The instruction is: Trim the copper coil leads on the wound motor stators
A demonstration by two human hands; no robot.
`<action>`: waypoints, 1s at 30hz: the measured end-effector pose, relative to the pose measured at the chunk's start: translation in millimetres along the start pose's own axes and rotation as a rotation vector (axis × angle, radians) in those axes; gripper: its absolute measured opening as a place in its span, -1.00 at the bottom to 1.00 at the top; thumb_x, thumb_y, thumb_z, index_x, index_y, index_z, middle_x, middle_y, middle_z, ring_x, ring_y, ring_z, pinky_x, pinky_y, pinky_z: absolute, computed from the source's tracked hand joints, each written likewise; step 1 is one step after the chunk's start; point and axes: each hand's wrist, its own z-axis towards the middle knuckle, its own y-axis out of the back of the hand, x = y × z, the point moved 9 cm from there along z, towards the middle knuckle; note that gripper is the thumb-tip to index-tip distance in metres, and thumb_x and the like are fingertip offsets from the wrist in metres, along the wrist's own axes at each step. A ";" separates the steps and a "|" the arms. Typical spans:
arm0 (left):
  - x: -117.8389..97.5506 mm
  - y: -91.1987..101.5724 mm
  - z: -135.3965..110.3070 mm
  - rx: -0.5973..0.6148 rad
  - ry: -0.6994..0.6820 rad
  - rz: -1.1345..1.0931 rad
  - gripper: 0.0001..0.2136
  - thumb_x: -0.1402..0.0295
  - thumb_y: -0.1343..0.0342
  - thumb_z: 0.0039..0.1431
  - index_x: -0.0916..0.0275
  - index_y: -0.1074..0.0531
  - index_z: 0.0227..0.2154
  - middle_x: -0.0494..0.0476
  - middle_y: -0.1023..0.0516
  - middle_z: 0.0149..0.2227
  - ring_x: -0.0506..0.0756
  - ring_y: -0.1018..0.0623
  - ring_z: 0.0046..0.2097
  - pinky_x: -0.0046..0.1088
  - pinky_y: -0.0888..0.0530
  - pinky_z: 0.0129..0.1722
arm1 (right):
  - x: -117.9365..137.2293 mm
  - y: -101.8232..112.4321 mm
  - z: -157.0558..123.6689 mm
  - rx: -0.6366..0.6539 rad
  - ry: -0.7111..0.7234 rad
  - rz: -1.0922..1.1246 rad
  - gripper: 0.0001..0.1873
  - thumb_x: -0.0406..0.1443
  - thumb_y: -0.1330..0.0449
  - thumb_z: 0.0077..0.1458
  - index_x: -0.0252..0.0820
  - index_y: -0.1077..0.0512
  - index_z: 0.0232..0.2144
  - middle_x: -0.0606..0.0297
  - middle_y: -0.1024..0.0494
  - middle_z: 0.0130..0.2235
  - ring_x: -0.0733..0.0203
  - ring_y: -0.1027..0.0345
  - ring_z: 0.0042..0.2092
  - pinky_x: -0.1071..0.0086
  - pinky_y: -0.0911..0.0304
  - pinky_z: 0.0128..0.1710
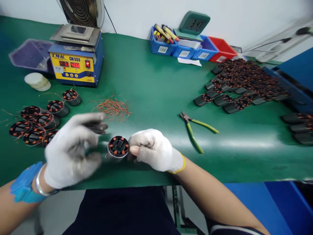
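My right hand (153,150), in a white glove, is closed around a round motor stator (118,146) with copper windings, holding it just above the green mat (156,94) near the front edge. My left hand (73,148), also gloved and blurred by motion, hovers just left of the stator with fingers spread, its dark-tipped fingers close to the stator's rim without clearly gripping it. A blue wrist strap and a bangle sit on my left wrist.
Several finished stators (36,122) cluster at the left, with a pile of cut copper wire ends (113,108) beside them. Green-handled cutters (195,130) lie to the right. A solder pot (75,60), blue and red bins (186,47) and many stators (244,85) lie farther back.
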 end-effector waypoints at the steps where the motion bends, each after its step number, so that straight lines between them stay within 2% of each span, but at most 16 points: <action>1: 8.1 0.4 3.8 -0.024 0.075 -0.112 -0.77 0.08 0.00 0.15 0.13 -0.33 -0.36 0.25 -0.53 -0.07 0.22 -0.58 -0.15 -0.07 -0.58 -0.19 | 8.6 2.0 -0.7 -0.018 0.083 -0.125 -0.72 -0.26 -0.10 0.14 -0.22 -0.37 -0.58 0.34 -0.39 -0.56 0.37 -0.23 -0.52 0.47 -0.13 -0.51; 2: 15.2 -6.2 7.5 0.022 0.140 -0.244 -0.72 0.06 0.07 0.20 0.15 -0.35 -0.30 0.26 -0.56 -0.15 0.19 -0.60 -0.26 -0.15 -0.60 -0.31 | 15.7 3.1 -1.5 -0.037 0.153 -0.226 -0.72 -0.29 -0.08 0.14 -0.21 -0.35 -0.59 0.34 -0.37 -0.56 0.37 -0.21 -0.51 0.46 -0.12 -0.48; 4: 25.7 -32.1 9.5 0.255 0.289 -0.443 -0.64 0.01 0.11 0.24 0.20 -0.37 -0.25 0.23 -0.58 -0.29 0.15 -0.59 -0.41 -0.29 -0.58 -0.49 | 23.3 3.9 -2.7 -0.068 0.234 -0.362 -0.74 -0.31 -0.07 0.14 -0.19 -0.33 -0.58 0.35 -0.37 -0.55 0.36 -0.18 -0.50 0.45 -0.11 -0.45; 5: 28.1 -42.6 8.0 0.359 0.344 -0.476 -0.62 0.00 0.10 0.23 0.23 -0.37 -0.26 0.21 -0.58 -0.35 0.14 -0.59 -0.45 -0.32 -0.56 -0.53 | 24.3 3.9 -2.9 -0.079 0.249 -0.415 -0.76 -0.31 -0.06 0.14 -0.18 -0.33 -0.56 0.35 -0.37 -0.54 0.36 -0.17 -0.50 0.44 -0.10 -0.45; 7: 31.8 -52.3 4.6 0.458 0.415 -0.439 -0.64 0.02 0.04 0.20 0.25 -0.37 -0.27 0.15 -0.56 -0.42 0.12 -0.57 -0.50 -0.34 -0.55 -0.55 | 23.8 3.2 -3.0 -0.090 0.254 -0.494 -0.78 -0.31 -0.05 0.15 -0.18 -0.34 -0.53 0.35 -0.37 -0.53 0.36 -0.16 -0.50 0.45 -0.08 -0.46; 9: 32.3 -49.6 4.7 0.423 0.402 -0.330 -0.66 0.07 -0.01 0.18 0.26 -0.37 -0.20 0.13 -0.57 -0.40 0.13 -0.58 -0.48 -0.33 -0.55 -0.52 | 23.0 2.4 -3.0 -0.098 0.255 -0.533 -0.78 -0.30 -0.05 0.16 -0.18 -0.35 -0.52 0.34 -0.37 -0.52 0.36 -0.16 -0.50 0.45 -0.07 -0.46; 10: 30.4 -43.2 6.9 0.349 0.352 -0.247 -0.65 0.09 -0.04 0.16 0.26 -0.37 -0.14 0.15 -0.58 -0.34 0.15 -0.60 -0.40 -0.30 -0.57 -0.46 | 22.7 1.5 -3.0 -0.098 0.258 -0.542 -0.78 -0.30 -0.04 0.16 -0.19 -0.35 -0.51 0.34 -0.37 -0.52 0.35 -0.16 -0.50 0.45 -0.07 -0.46; 12: 17.3 -25.1 10.8 0.141 0.152 -0.034 -0.59 0.16 -0.15 0.08 0.25 -0.33 -0.04 0.26 -0.55 -0.08 0.23 -0.60 -0.13 -0.21 -0.59 -0.21 | 20.2 -1.3 -1.9 -0.088 0.247 -0.571 -0.78 -0.29 -0.05 0.17 -0.19 -0.37 -0.49 0.34 -0.39 -0.51 0.35 -0.18 -0.49 0.46 -0.06 -0.46; 14: -3.2 -18.4 7.5 0.020 -0.108 0.175 -0.55 0.27 -0.23 0.00 0.24 -0.33 -0.03 0.33 -0.42 0.12 0.28 -0.47 0.10 -0.13 -0.50 0.02 | 13.9 -5.1 0.4 -0.065 0.203 -0.610 -0.79 -0.29 -0.05 0.18 -0.19 -0.40 -0.47 0.33 -0.42 -0.48 0.34 -0.22 -0.46 0.46 -0.07 -0.44; 16: -15.3 -28.6 1.0 0.053 -0.308 0.310 -0.68 0.37 -0.21 0.02 0.24 -0.37 -0.12 0.33 -0.42 0.12 0.25 -0.45 0.12 -0.13 -0.46 0.06 | 4.6 -9.1 3.1 -0.036 0.138 -0.650 -0.78 -0.27 -0.05 0.19 -0.19 -0.42 -0.44 0.31 -0.46 -0.45 0.32 -0.26 -0.43 0.45 -0.08 -0.41; 17: -15.4 -35.6 -1.1 0.095 -0.355 0.355 -0.76 0.40 -0.18 0.06 0.23 -0.39 -0.17 0.30 -0.47 0.06 0.22 -0.49 0.07 -0.16 -0.48 0.03 | -0.5 -11.0 4.3 -0.021 0.103 -0.670 -0.78 -0.26 -0.05 0.19 -0.19 -0.44 -0.42 0.30 -0.48 -0.42 0.31 -0.28 -0.41 0.44 -0.09 -0.40; 20: -4.1 -46.2 -0.3 0.150 -0.343 0.433 -0.87 0.44 -0.10 0.13 0.23 -0.42 -0.24 0.23 -0.54 -0.04 0.17 -0.54 -0.03 -0.21 -0.52 -0.04 | -14.1 -15.1 6.9 0.013 0.013 -0.739 -0.78 -0.25 -0.05 0.21 -0.19 -0.47 -0.35 0.28 -0.53 -0.36 0.28 -0.33 -0.36 0.43 -0.08 -0.38; 25: 6.8 -44.0 3.1 0.108 -0.261 0.444 -0.91 0.45 -0.07 0.15 0.25 -0.43 -0.28 0.32 -0.37 0.19 0.21 -0.47 0.14 -0.21 -0.49 0.04 | -17.2 -18.0 9.5 -0.004 -0.008 -0.910 -0.68 -0.19 0.03 0.27 -0.21 -0.47 -0.31 0.25 -0.53 -0.35 0.23 -0.33 -0.36 0.39 -0.03 -0.39; 30: 8.5 -40.6 3.7 0.105 -0.202 0.404 -0.95 0.47 -0.07 0.12 0.25 -0.40 -0.36 0.32 -0.33 0.22 0.20 -0.40 0.20 -0.20 -0.45 0.10 | -18.1 -21.3 10.4 -0.001 -0.056 -1.028 -0.70 -0.20 0.03 0.25 -0.19 -0.45 -0.34 0.25 -0.52 -0.36 0.23 -0.33 -0.39 0.36 0.04 -0.43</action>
